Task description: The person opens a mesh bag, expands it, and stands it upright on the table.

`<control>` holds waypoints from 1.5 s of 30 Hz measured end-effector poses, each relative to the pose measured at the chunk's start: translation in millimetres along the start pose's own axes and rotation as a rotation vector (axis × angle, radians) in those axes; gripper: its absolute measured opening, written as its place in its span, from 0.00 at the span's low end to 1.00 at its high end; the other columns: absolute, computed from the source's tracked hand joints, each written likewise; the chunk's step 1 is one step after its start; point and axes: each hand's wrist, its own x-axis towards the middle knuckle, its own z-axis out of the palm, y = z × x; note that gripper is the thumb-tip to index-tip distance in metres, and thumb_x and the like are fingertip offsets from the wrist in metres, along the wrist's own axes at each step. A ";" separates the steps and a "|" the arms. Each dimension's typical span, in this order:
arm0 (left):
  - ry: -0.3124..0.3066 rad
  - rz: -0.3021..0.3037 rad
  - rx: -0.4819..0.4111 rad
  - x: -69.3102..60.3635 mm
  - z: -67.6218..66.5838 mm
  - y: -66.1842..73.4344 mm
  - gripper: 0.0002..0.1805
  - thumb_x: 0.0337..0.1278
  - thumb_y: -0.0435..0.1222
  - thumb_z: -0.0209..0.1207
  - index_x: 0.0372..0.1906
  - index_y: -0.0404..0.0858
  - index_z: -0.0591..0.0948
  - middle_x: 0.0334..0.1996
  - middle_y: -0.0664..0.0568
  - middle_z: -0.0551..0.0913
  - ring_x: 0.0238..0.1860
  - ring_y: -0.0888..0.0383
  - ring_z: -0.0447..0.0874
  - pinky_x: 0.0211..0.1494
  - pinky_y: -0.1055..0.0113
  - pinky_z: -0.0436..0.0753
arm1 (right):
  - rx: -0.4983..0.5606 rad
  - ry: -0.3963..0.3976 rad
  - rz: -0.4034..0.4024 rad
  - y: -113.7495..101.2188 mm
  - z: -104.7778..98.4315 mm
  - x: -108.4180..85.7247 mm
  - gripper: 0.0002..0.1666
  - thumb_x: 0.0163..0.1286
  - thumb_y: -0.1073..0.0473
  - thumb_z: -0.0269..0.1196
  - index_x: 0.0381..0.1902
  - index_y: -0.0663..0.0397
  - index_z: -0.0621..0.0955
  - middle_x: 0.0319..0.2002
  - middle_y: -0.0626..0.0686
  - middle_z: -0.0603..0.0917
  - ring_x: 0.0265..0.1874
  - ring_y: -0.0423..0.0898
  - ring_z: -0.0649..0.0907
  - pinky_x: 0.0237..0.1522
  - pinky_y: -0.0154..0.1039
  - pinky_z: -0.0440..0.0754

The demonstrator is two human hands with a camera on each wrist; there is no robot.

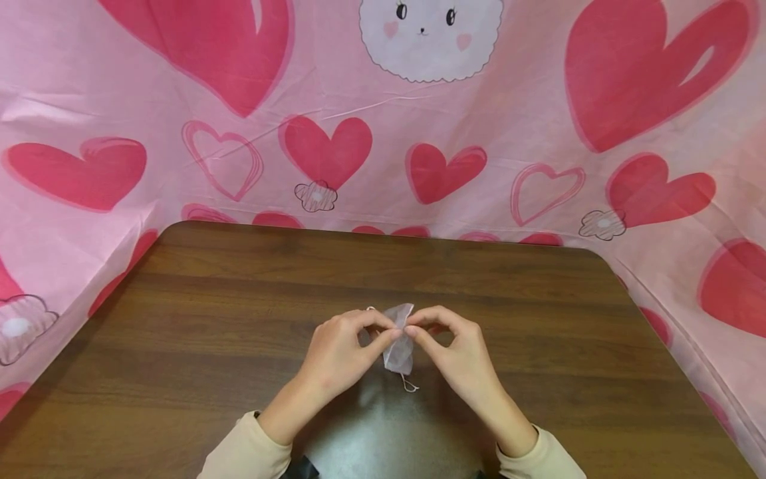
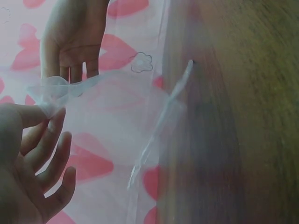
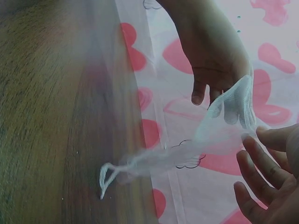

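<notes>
A small sheer white mesh drawstring bag [image 1: 399,360] is held up over the middle of the table. My left hand [image 1: 340,351] pinches its edge between thumb and index finger. From the other side my right hand [image 1: 459,352] pinches the bag in the same way, the two sets of fingertips almost meeting. In the right wrist view the mesh [image 3: 219,128] looks thin and see-through, with a looped white cord [image 3: 107,176] trailing from its lower end. The left wrist view shows the bag [image 2: 126,116] spread flat, blurred in part.
A dark brown wooden table [image 1: 251,286] lies under both hands, with a bright reflection near its front edge. Behind and along its sides hangs a pink cloth [image 1: 383,113] printed with hearts. Beige sleeves [image 1: 251,449] cover the forearms.
</notes>
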 end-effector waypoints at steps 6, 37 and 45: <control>0.032 -0.011 0.003 -0.8 0.1 -0.1 0.03 0.55 0.44 0.71 0.34 0.53 0.88 0.28 0.66 0.83 0.29 0.69 0.76 0.32 0.66 0.74 | 0.006 -0.006 0.004 0.1 -0.7 -0.4 0.06 0.63 0.62 0.71 0.38 0.50 0.87 0.34 0.41 0.87 0.35 0.41 0.84 0.40 0.38 0.80; 0.037 0.015 -0.037 -3.7 2.4 2.1 0.06 0.57 0.38 0.69 0.38 0.53 0.87 0.32 0.68 0.86 0.28 0.66 0.76 0.33 0.69 0.74 | -0.050 -0.021 0.065 4.2 0.5 -5.3 0.06 0.61 0.59 0.73 0.37 0.50 0.89 0.33 0.41 0.88 0.32 0.40 0.83 0.38 0.40 0.81; 0.048 0.022 -0.032 -4.2 3.3 2.2 0.06 0.56 0.39 0.70 0.37 0.53 0.87 0.32 0.69 0.86 0.30 0.66 0.79 0.34 0.68 0.75 | -0.054 -0.016 0.054 4.7 -0.1 -5.9 0.05 0.60 0.62 0.73 0.35 0.49 0.89 0.31 0.40 0.87 0.30 0.40 0.83 0.37 0.40 0.81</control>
